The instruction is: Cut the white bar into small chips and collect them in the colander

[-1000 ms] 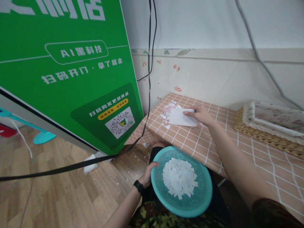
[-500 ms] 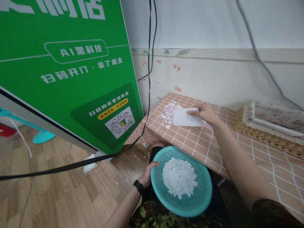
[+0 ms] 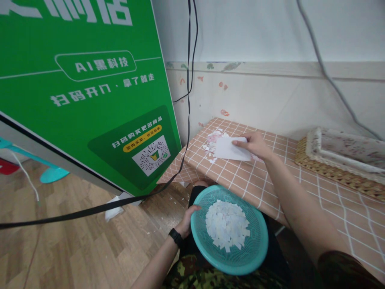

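My left hand (image 3: 188,220) grips the left rim of a round teal plastic basket (image 3: 254,257), which rests on my lap. A heap of small white paper scraps (image 3: 227,224) lies in it. Above the table, my right hand (image 3: 255,145) pinches a blank white card or sheet (image 3: 230,149), thumb on top and the other fingers mostly hidden. Beyond the card's left edge, pink and white paper scraps (image 3: 212,140) are spread on the brown checked tablecloth (image 3: 255,180). A bit of pink also shows at the card's right side, under my hand.
A woven basket with a cloth lining (image 3: 345,160) stands on the table at the right. A large green cabinet panel (image 3: 90,100) rises at the left. A black cable (image 3: 126,202) hangs across in front of it. White scraps lie on the wooden floor (image 3: 120,245).
My right hand has shifted slightly left with the white card, which covers a little more of the pink scraps. My left hand and the teal basket have stayed in place.
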The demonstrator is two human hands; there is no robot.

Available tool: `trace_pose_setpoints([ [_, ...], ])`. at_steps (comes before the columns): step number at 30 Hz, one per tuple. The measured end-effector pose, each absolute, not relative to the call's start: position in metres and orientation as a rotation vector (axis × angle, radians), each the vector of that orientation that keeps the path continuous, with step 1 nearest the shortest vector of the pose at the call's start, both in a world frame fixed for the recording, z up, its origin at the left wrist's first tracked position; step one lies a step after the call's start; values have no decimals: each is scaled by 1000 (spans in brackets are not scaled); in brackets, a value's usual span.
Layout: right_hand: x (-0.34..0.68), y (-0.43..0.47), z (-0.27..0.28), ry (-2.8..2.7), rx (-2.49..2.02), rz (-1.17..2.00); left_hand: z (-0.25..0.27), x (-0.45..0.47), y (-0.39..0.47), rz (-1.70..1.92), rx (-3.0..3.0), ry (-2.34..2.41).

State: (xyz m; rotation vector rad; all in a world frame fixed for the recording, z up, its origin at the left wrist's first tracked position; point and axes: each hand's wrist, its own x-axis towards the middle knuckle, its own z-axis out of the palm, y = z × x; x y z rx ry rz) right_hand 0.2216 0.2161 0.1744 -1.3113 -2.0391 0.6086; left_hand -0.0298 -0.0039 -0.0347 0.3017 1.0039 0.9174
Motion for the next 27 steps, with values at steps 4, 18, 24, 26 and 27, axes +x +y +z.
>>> trace_pose_setpoints([
  [4, 217, 215, 174, -2044, -1320, 594, -35, -30, -3, 920, 303, 968],
  [18, 230, 218, 183, -2075, -1404, 422, -38, -31, -4, 936, 301, 949],
  [24, 226, 216, 182, -2055, -1391, 440, -40, -31, -2, 928, 278, 962],
  [26, 221, 214, 181, -2089, -1332, 490, -41, -31, -2, 927, 268, 961],
  [27, 219, 213, 180, -2099, -1319, 498, -41, -31, -2, 926, 267, 957],
])
